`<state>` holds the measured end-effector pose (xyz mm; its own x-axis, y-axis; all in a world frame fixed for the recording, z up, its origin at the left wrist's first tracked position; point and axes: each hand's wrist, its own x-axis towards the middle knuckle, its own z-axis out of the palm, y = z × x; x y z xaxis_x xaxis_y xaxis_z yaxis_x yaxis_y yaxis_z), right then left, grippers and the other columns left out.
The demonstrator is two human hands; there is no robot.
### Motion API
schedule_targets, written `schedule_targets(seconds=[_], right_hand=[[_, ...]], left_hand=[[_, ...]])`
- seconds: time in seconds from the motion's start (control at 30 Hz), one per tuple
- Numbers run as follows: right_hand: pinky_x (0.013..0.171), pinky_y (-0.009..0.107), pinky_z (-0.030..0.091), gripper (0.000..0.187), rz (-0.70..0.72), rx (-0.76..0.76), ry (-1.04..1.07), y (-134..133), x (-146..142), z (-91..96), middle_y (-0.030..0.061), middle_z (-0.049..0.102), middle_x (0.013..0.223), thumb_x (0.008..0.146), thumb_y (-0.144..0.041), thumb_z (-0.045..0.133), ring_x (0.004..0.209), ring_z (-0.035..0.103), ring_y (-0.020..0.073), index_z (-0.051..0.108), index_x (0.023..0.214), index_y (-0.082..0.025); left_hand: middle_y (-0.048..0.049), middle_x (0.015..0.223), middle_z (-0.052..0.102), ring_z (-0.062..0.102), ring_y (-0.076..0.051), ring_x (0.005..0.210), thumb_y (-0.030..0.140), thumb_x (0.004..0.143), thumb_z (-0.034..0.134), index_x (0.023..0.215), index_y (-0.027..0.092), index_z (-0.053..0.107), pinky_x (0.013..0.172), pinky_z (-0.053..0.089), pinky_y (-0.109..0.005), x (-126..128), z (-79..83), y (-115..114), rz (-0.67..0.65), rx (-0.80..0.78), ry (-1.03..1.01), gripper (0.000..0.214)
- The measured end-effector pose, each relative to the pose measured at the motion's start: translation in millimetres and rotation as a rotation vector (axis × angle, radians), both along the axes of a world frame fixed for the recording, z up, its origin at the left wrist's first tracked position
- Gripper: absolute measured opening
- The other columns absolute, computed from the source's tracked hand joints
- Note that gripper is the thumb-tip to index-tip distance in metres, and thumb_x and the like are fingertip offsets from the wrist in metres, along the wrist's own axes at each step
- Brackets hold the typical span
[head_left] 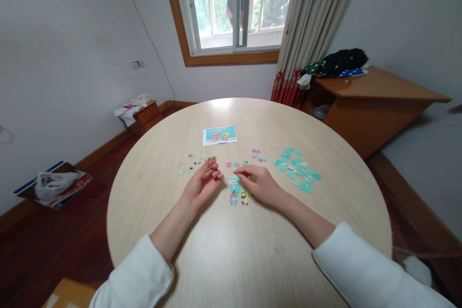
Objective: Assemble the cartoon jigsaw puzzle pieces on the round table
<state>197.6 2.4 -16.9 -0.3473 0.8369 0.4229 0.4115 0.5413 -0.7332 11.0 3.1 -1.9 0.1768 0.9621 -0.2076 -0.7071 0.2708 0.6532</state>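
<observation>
On the table lies a small joined section of jigsaw puzzle (234, 187) with cartoon figures, a pale-blue face and a yellow sponge character (244, 196). My left hand (202, 180), left of this section, has its palm turned up and fingers curled, with a greyish puzzle piece (212, 159) at the fingertips. My right hand (260, 184) hovers at the section's upper right, thumb and forefinger pinched together. Whatever might be between those fingertips is too small to make out. Loose pink and teal puzzle pieces (236, 164) lie just beyond the hands.
A printed reference picture (220, 135) lies farther back on the round table (231, 260). Many teal pieces (296, 168) are spread on the right, several pink ones (258, 156) nearer the middle. More loose pieces (181, 172) lie left. A wooden desk (382, 86) stands behind right.
</observation>
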Motion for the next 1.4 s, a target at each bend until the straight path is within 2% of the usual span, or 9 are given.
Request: schedule_targets(seconds=[0.17, 0.27, 0.4, 0.5, 0.63, 0.8, 1.03, 1.13, 1.4], right_hand=[[0.07, 0.028, 0.05, 0.019, 0.003, -0.005, -0.003, 0, 0, -1.2, 0.0049, 0.073, 0.082, 0.083, -0.016, 0.052, 0.072, 0.064, 0.0146, 0.07, 0.088, -0.019], [0.07, 0.028, 0.05, 0.019, 0.004, -0.018, -0.001, 0, 0, -1.3, 0.0042, 0.073, 0.081, 0.083, -0.017, 0.052, 0.071, 0.064, 0.0144, 0.07, 0.088, -0.019], [0.069, 0.027, 0.049, 0.019, 0.011, -0.031, 0.003, 0, -1, -0.7, 0.0041, 0.072, 0.079, 0.084, -0.018, 0.051, 0.07, 0.064, 0.0139, 0.07, 0.088, -0.018], [0.068, 0.027, 0.049, 0.019, 0.018, -0.033, -0.006, 0, -1, -0.8, 0.0041, 0.072, 0.079, 0.084, -0.018, 0.051, 0.071, 0.064, 0.0138, 0.069, 0.088, -0.017], [0.067, 0.026, 0.048, 0.019, 0.019, -0.04, -0.008, 0, -1, -0.9, 0.0046, 0.072, 0.079, 0.084, -0.018, 0.051, 0.07, 0.063, 0.0137, 0.069, 0.088, -0.017], [0.068, 0.026, 0.048, 0.019, 0.018, -0.046, -0.012, 0, -1, -0.9, 0.0042, 0.072, 0.08, 0.084, -0.017, 0.051, 0.071, 0.063, 0.0138, 0.07, 0.089, -0.017], [0.068, 0.026, 0.047, 0.02, 0.031, -0.07, -0.019, 1, -1, -1.8, 0.0042, 0.071, 0.077, 0.085, -0.019, 0.051, 0.07, 0.062, 0.0134, 0.07, 0.09, -0.016], [0.069, 0.025, 0.047, 0.02, 0.034, -0.076, -0.019, 1, -1, -1.9, 0.0039, 0.071, 0.078, 0.084, -0.019, 0.051, 0.07, 0.062, 0.0131, 0.07, 0.09, -0.016], [0.067, 0.026, 0.046, 0.021, 0.052, -0.08, -0.022, 0, -1, -1.1, 0.0044, 0.071, 0.077, 0.085, -0.02, 0.049, 0.069, 0.061, 0.0133, 0.07, 0.089, -0.016]], left_hand=[[-0.0004, 0.071, 0.063, 0.059, -0.006, 0.061, 0.014, 0.073, 0.073, 0.079, 0.013, 0.066, 0.071, 0.053, -0.021, 1, 0.0, 0, 0.095, -0.084, 0.013, 0.009], [-0.001, 0.072, 0.067, 0.064, -0.009, 0.066, 0.008, 0.067, 0.075, 0.077, 0.014, 0.065, 0.077, 0.055, -0.024, 1, -1.1, 1, 0.133, -0.079, 0.093, 0.015], [-0.0006, 0.069, 0.07, 0.066, -0.011, 0.061, 0.018, 0.053, 0.086, 0.08, 0.015, 0.064, 0.071, 0.055, -0.026, 1, -4.8, 0, 0.09, 0.052, 0.276, 0.034], [0.0001, 0.065, 0.069, 0.066, -0.012, 0.059, 0.028, 0.049, 0.088, 0.082, 0.014, 0.064, 0.068, 0.054, -0.027, 4, -7.4, -3, 0.083, 0.156, 0.398, 0.043], [0.0023, 0.06, 0.066, 0.064, -0.012, 0.056, 0.032, 0.05, 0.087, 0.088, 0.015, 0.065, 0.065, 0.052, -0.027, 5, -9.1, -4, 0.089, 0.186, 0.468, 0.047], [0.0063, 0.06, 0.058, 0.061, -0.009, 0.058, 0.031, 0.056, 0.084, 0.106, 0.015, 0.067, 0.07, 0.053, -0.028, 4, -10.8, -3, 0.098, 0.236, 0.513, 0.055], [0.0069, 0.06, 0.054, 0.059, -0.009, 0.058, 0.033, 0.058, 0.082, 0.103, 0.014, 0.069, 0.068, 0.051, -0.027, 4, -14.0, -2, 0.088, 0.264, 0.549, 0.05], [0.0066, 0.06, 0.055, 0.06, -0.01, 0.058, 0.032, 0.058, 0.081, 0.103, 0.014, 0.066, 0.067, 0.05, -0.027, 5, -13.1, -2, 0.093, 0.267, 0.556, 0.051], [0.0077, 0.059, 0.059, 0.061, -0.01, 0.058, 0.031, 0.061, 0.079, 0.125, 0.018, 0.051, 0.07, 0.051, -0.027, 6, -10.3, -5, 0.097, 0.278, 0.547, 0.07]])
